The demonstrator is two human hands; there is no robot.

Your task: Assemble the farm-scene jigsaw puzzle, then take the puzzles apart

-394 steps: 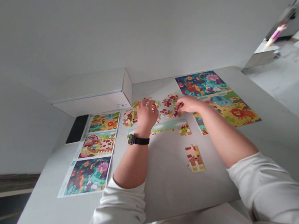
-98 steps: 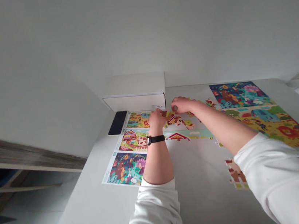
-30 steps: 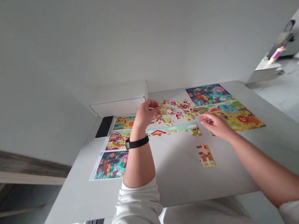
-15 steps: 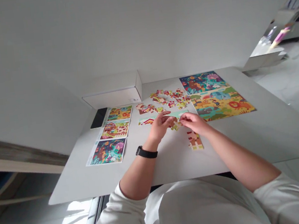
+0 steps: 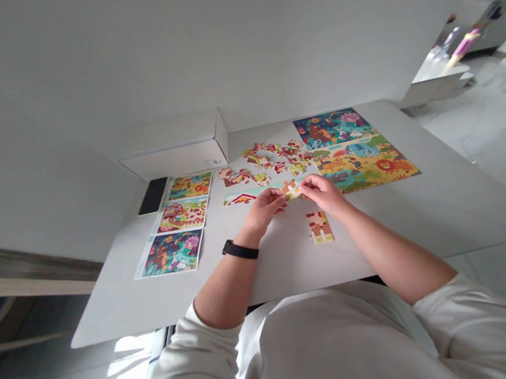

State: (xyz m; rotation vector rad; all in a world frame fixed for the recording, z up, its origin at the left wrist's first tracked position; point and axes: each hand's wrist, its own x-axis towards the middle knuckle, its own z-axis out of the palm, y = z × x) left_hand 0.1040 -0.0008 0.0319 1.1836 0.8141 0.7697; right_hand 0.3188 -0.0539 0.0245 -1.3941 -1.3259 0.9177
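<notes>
My left hand (image 5: 265,205), with a black watch on its wrist, and my right hand (image 5: 321,191) meet over the white table (image 5: 127,293). Both pinch a small puzzle piece (image 5: 291,189) between their fingertips, right at the joined strip of pieces (image 5: 245,197) that shows a red roof. A short joined block of pieces (image 5: 319,228) lies just below my right hand. Loose pieces (image 5: 277,158) are scattered beyond the strip.
A finished puzzle (image 5: 354,149) lies at the right. Three picture cards (image 5: 177,215) lie in a column at the left, with a black phone (image 5: 153,196) beside them. A white box (image 5: 177,146) stands at the back by the wall.
My left hand came back from the loose pile and my right hand moved in from the right. Both now meet at the strip's right end with a piece.
</notes>
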